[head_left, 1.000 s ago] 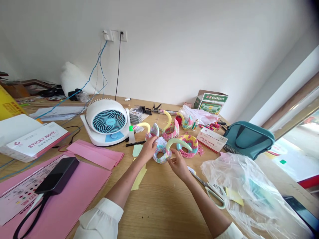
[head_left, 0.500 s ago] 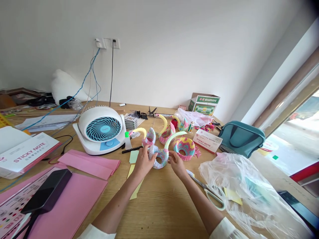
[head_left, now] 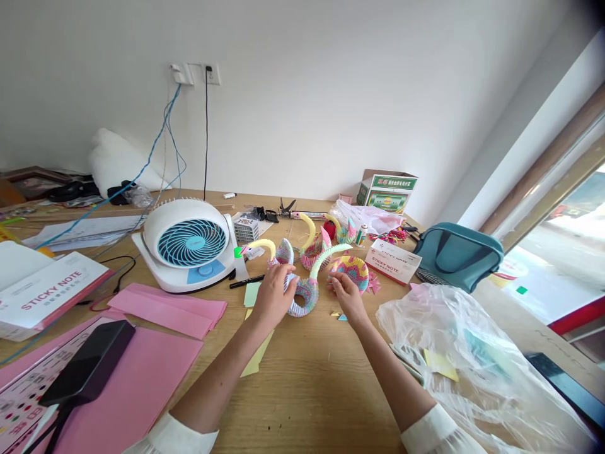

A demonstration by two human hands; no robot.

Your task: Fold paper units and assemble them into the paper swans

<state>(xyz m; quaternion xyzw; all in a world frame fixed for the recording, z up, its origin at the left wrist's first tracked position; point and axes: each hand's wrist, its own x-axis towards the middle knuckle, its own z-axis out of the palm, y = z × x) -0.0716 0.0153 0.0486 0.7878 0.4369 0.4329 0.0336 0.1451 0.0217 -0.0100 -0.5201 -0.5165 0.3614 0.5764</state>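
A ring-shaped body of folded paper in pale blue and pink (head_left: 309, 296) rests on the table, with a pale green curved neck (head_left: 326, 257) rising from it. My left hand (head_left: 276, 291) grips its left side, fingers closed on the rim. My right hand (head_left: 346, 291) is a little to the right of it, fingertips pinched together; whatever they hold is too small to name. Behind my right hand stands a pink, yellow and blue paper bowl (head_left: 354, 268). Other paper swans stand behind, one with a yellow neck (head_left: 262, 243).
A white fan (head_left: 189, 243) stands at the left, beyond pink paper sheets (head_left: 155, 372). At the right are a clear plastic bag (head_left: 454, 334), a sticky note box (head_left: 392, 260) and a teal bag (head_left: 458, 255). Small paper pieces (head_left: 343, 317) lie near my right hand.
My right hand has moved right and up, away from the green neck. Small paper pieces and more of the table now show beside it. The view has shifted slightly.
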